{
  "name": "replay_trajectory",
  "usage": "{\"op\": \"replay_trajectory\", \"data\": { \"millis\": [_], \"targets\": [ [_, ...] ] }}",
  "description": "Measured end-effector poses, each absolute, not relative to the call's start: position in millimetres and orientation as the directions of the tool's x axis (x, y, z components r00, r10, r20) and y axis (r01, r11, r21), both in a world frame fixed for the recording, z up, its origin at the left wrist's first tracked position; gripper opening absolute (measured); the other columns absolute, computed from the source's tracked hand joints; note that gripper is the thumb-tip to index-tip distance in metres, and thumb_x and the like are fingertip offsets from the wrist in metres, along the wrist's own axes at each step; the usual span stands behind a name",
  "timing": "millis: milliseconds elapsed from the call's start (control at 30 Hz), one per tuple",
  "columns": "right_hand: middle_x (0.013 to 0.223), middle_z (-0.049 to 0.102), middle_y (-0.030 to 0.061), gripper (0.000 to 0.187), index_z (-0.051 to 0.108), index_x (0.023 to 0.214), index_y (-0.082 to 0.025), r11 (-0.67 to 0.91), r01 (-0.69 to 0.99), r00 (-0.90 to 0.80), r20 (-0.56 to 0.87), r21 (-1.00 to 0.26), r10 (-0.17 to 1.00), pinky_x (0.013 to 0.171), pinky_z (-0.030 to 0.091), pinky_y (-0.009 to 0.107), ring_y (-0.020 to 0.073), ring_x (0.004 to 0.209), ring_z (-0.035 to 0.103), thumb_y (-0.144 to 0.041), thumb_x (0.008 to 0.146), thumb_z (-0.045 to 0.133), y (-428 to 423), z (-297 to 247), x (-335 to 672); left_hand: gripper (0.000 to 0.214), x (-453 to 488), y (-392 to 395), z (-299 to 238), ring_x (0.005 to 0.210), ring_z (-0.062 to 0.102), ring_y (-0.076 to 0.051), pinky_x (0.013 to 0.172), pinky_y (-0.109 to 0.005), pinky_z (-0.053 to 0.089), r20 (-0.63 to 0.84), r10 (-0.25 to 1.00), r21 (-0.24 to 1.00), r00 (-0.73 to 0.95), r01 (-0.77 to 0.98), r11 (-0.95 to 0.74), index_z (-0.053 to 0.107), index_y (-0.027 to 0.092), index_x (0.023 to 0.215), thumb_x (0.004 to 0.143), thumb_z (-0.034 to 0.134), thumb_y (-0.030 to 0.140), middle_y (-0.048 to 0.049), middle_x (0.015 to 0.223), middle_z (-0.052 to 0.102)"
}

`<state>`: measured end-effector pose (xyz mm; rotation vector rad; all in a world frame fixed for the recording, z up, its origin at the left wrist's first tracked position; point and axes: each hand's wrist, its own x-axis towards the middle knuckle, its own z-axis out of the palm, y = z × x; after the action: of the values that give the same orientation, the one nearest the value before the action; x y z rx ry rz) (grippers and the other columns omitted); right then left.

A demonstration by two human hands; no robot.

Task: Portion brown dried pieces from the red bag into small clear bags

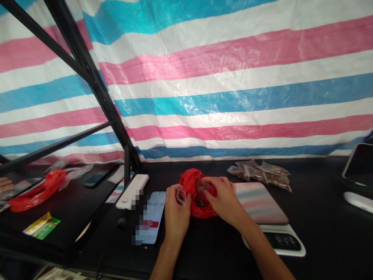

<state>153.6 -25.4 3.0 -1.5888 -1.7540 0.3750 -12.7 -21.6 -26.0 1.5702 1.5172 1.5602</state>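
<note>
Few filled packets (274, 179) done, behind-right of the red bag (203, 213); loose bits (200, 202) left inside. Right hand's (225, 200) fingers grip a clear cup (200, 185) over it; left hand (176, 217) pinches a pouch (180, 196) beside it, contents unclear.

Blk tabletop (326, 233) carries, L to R, a white oblong device (136, 186), a lit phone (155, 217), an open red plastic bag (204, 213) nr the mid., a white-edged device (300, 249) w/ a dark bar, partly under a shiny flat slab (259, 202), then a white rounded item (359, 201) at far R. Clear pkts (256, 172) of brown bits lie heaped at the back, R of ctr. On the blk surface (77, 204) at L: dark phone (99, 178), crumpled red plastic (43, 191) & a yellow-green pkt (42, 226).
</note>
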Motion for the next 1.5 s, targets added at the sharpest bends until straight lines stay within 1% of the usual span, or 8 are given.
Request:
{"op": "replay_trajectory", "data": {
  "millis": [200, 500, 733, 867, 967, 1067, 1267, 1500],
  "targets": [
    [0.119, 0.070, 0.0042, 0.031, 0.066, 0.117, -0.025, 0.437, 0.539, -0.134, 0.439, -0.720, 0.888, 0.101, 0.044, 0.036, 0.0212, 0.111, 0.060, -0.014, 0.090, 0.056, -35.4, 20.7, 145.6, 0.013, -9.9, -25.2, -27.8, 0.072, 0.054, -0.019, 0.066, -0.028, 0.040, 0.333, 0.931, 0.879, -0.151, 0.407, -0.249, 0.065, 0.023, 0.090, 0.080, 0.072, 0.028, -0.0004, 0.079, 0.061],
    [0.135, 0.064, 0.0086, 0.055, 0.064, 0.135, -0.030, 0.588, 0.724, -0.373, 0.513, -0.360, 0.773, 0.105, 0.045, 0.041, 0.0258, 0.123, 0.057, -0.003, 0.087, 0.055, -43.6, 14.0, 128.0, 0.018, -7.3, -28.4, -24.1, 0.088, 0.061, -0.023, 0.080, -0.034, 0.045, 0.321, 0.941, 0.878, -0.105, 0.405, -0.254, 0.067, 0.022, 0.098, 0.080, 0.068, 0.022, -0.0042, 0.094, 0.068],
    [0.136, 0.063, 0.0081, 0.050, 0.066, 0.133, -0.029, 0.515, 0.797, -0.256, 0.595, -0.317, 0.762, 0.106, 0.043, 0.040, 0.0247, 0.125, 0.055, -0.005, 0.093, 0.048, -36.9, 11.9, 140.4, 0.014, -7.1, -29.8, -19.7, 0.079, 0.058, -0.020, 0.073, -0.029, 0.043, 0.308, 0.945, 0.881, -0.109, 0.407, -0.240, 0.059, 0.022, 0.090, 0.085, 0.067, 0.032, -0.0008, 0.083, 0.061],
    [0.140, 0.060, 0.0108, 0.043, 0.069, 0.126, -0.024, 0.338, 0.868, -0.097, 0.542, -0.365, 0.835, 0.107, 0.041, 0.045, 0.0286, 0.129, 0.051, -0.007, 0.092, 0.049, -27.9, 5.2, 159.7, 0.018, -11.4, -37.9, -14.7, 0.073, 0.056, -0.021, 0.070, -0.030, 0.039, 0.298, 0.914, 0.865, -0.276, 0.483, -0.136, 0.052, 0.024, 0.088, 0.089, 0.063, 0.039, -0.0011, 0.082, 0.057],
    [0.137, 0.063, 0.0088, 0.047, 0.072, 0.120, -0.026, 0.262, 0.899, -0.088, 0.442, -0.350, 0.893, 0.111, 0.034, 0.050, 0.0302, 0.132, 0.048, -0.002, 0.085, 0.051, -26.0, 0.5, 170.7, 0.024, -11.8, -52.5, -10.0, 0.065, 0.054, -0.022, 0.062, -0.029, 0.031, 0.174, 0.922, 0.851, -0.347, 0.524, 0.037, 0.050, 0.026, 0.086, 0.088, 0.065, 0.045, -0.0013, 0.078, 0.057],
    [0.134, 0.066, 0.0029, 0.055, 0.072, 0.116, -0.031, 0.266, 0.910, -0.127, 0.396, -0.319, 0.909, 0.113, 0.022, 0.055, 0.0297, 0.138, 0.043, 0.003, 0.078, 0.052, -27.9, -0.2, 172.3, 0.030, -7.2, -64.5, -9.9, 0.058, 0.056, -0.022, 0.057, -0.028, 0.026, 0.026, 0.957, 0.859, -0.290, 0.496, 0.127, 0.050, 0.027, 0.083, 0.081, 0.072, 0.048, -0.0006, 0.070, 0.059],
    [0.119, 0.073, -0.0014, 0.056, 0.071, 0.107, -0.031, 0.334, 0.889, -0.230, 0.326, -0.313, 0.917, 0.112, 0.016, 0.050, 0.0257, 0.136, 0.044, 0.006, 0.070, 0.052, -31.8, 5.1, 161.6, 0.027, -0.8, -55.4, -24.5, 0.059, 0.065, -0.022, 0.055, -0.025, 0.036, -0.003, 0.987, 0.931, -0.163, 0.359, 0.062, 0.047, 0.026, 0.088, 0.078, 0.071, 0.026, 0.0003, 0.068, 0.065],
    [0.117, 0.073, 0.0023, 0.050, 0.071, 0.104, -0.027, 0.320, 0.893, -0.224, 0.303, -0.317, 0.926, 0.109, 0.019, 0.049, 0.0273, 0.129, 0.046, 0.003, 0.067, 0.055, -34.3, 5.1, 156.4, 0.026, 2.0, -43.7, -29.3, 0.060, 0.058, -0.014, 0.060, -0.023, 0.045, 0.018, 0.977, 0.992, -0.213, 0.123, 0.008, 0.045, 0.024, 0.089, 0.075, 0.060, 0.009, 0.0050, 0.071, 0.060]
  ]
}}
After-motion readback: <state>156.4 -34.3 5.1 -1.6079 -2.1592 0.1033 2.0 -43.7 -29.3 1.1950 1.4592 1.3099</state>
